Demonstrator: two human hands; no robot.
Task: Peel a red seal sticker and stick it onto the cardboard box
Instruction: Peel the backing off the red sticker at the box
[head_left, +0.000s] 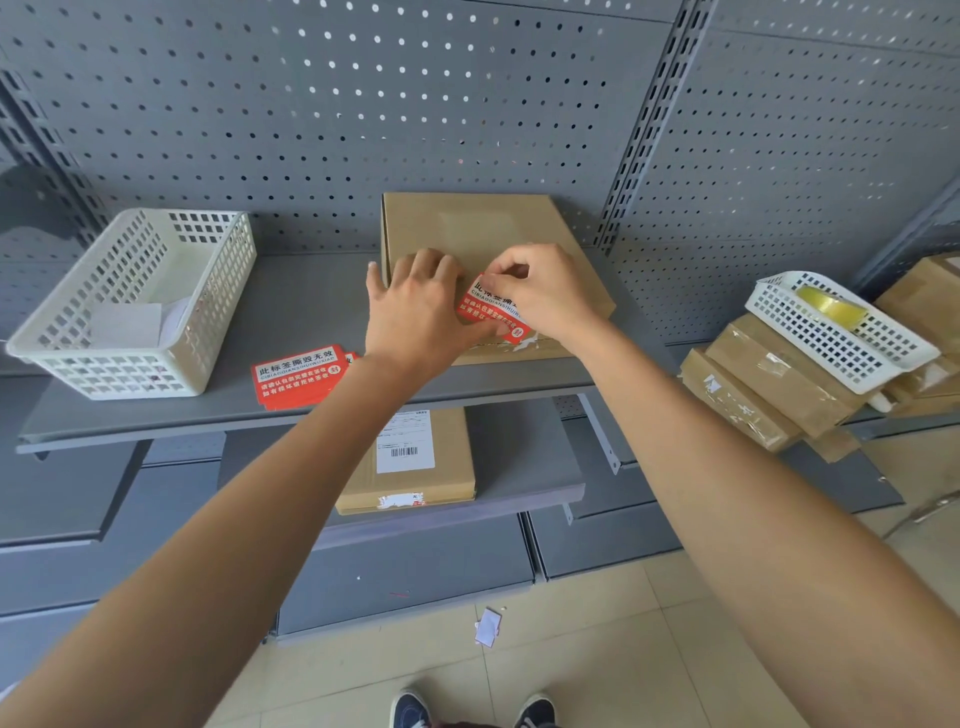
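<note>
A flat cardboard box (478, 228) lies on the grey shelf (311, 312), against the pegboard. Over its near edge I hold a red seal sticker (488, 309) with white print. My left hand (415, 306) grips the sticker's lower left part, its thumb underneath. My right hand (540, 291) pinches the sticker's upper right corner with thumb and forefinger. Whether the sticker touches the box I cannot tell. A stack of more red seal stickers (298, 376) lies on the shelf, left of the box.
A white plastic basket (135, 306) with white backing papers stands at the left. At the right, another white basket (836, 332) with a yellow tape roll sits on stacked boxes (769, 395). A labelled box (410, 462) lies on the lower shelf. Paper scraps (488, 626) lie on the floor.
</note>
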